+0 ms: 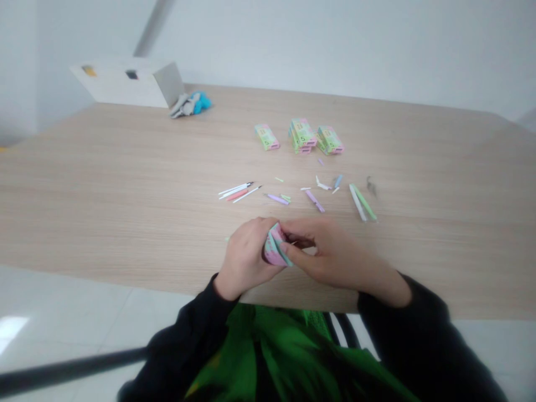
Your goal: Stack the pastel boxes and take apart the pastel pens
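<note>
A small pink and mint-green carton [274, 247] is held near the front edge of the table. My left hand [246, 252] is wrapped round it from the left. At its right side, the thumb and fingers of my right hand [329, 250] close on the edge of the carton, which looks like a flap. What lies inside the carton is hidden. Just beyond my hands lie a purple pen barrel [277, 199] and another purple pen part [315, 201]. Thin white refills with dark tips [235, 190] and a coral-pink barrel [238, 195] are off to the left.
Similar cartons [303, 133] are stacked farther back, with a single carton [267, 137] left of them. White and green pen barrels [363, 202] lie to the right, small plastic bits [323, 186] nearer the middle. Grey-blue gloves [191, 104] rest beside a white box [125, 84].
</note>
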A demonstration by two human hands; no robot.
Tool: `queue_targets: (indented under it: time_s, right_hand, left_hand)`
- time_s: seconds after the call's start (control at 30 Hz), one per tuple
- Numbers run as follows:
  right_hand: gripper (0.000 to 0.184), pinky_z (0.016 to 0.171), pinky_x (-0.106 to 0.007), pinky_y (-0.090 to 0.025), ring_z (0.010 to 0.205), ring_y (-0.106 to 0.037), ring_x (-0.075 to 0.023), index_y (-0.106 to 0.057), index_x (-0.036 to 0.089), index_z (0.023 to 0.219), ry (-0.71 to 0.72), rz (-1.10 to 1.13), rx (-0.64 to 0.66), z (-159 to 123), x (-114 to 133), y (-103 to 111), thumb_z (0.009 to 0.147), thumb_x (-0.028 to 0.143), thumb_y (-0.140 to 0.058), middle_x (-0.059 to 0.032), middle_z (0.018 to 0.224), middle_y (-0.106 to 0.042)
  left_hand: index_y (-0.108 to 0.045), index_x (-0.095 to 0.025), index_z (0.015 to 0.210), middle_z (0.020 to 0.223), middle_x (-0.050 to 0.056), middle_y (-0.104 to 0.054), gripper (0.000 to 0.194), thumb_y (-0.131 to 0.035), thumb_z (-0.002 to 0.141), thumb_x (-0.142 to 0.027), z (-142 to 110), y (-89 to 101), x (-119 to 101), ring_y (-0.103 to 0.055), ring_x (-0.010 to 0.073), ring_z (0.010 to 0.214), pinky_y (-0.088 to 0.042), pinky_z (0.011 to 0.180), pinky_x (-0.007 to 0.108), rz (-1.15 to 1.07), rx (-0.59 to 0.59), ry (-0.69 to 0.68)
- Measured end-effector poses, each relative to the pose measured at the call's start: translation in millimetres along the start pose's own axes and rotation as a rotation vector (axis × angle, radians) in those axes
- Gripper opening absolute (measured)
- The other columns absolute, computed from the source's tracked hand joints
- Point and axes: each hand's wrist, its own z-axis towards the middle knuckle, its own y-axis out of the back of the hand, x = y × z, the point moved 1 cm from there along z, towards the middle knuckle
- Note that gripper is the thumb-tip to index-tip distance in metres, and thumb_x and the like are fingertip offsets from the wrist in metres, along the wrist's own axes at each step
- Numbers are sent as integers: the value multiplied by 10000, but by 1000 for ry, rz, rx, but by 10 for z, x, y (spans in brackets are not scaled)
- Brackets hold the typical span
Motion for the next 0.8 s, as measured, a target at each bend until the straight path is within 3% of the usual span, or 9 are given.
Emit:
queue_targets:
  time_s: [0.17,0.33,0.4,0.57,0.7,0.8]
  right_hand:
    - [298,730,-268,-515,789,-671,-138,-683,191,1102,31,198,-57,-32,-120,7,894,105,-487,-16,915,-734]
    - [433,663,-266,-537,823,-669,-165,-575,222,1266,2,223,-128,-89,-2,-77,848,266,-680,-42,1006,-706]
    - [484,677,-283,-545,819,-665,-175,-557,221,1259,-14,220,-172,-96,14,-119,812,291,-728,-41,978,-699]
    - [338,720,-298,-537,765,-659,-156,-505,218,1239,-43,467,-158,-90,-112,-169,932,324,-598,-7,840,-677]
    - [278,708,-276,-514,758,-644,-148,-563,201,981,-76,711,-106,-130,-159,-175,896,447,-662,-8,812,-671]
    - [277,771,-275,-510,813,-647,-147,-595,190,883,-86,800,-89,-152,-157,-199,858,436,-720,-15,849,-682]
  left_hand:
    - [-537,-188,1195,1080,82,-684,581,-802,711,-370,-21,32,5,-682,216,932,-554,793,318,-151,-35,106]
    - [-585,-192,1197,1092,75,-709,461,-726,786,-345,-34,69,-19,-692,209,964,-561,821,321,-186,-48,168]
    - [-605,-190,1167,1066,68,-719,419,-711,793,-345,-45,77,-27,-697,204,943,-563,808,315,-183,-76,172]
    - [-615,-190,1110,995,52,-720,428,-772,741,-339,-72,92,-33,-692,190,855,-559,753,301,-103,-122,193]
    - [-589,-199,1131,986,46,-707,517,-820,699,-365,-96,86,-28,-683,190,838,-550,731,298,-69,-140,129]
    - [-573,-198,1136,983,57,-699,503,-789,742,-423,-134,55,-37,-678,195,826,-550,708,308,-77,-188,43]
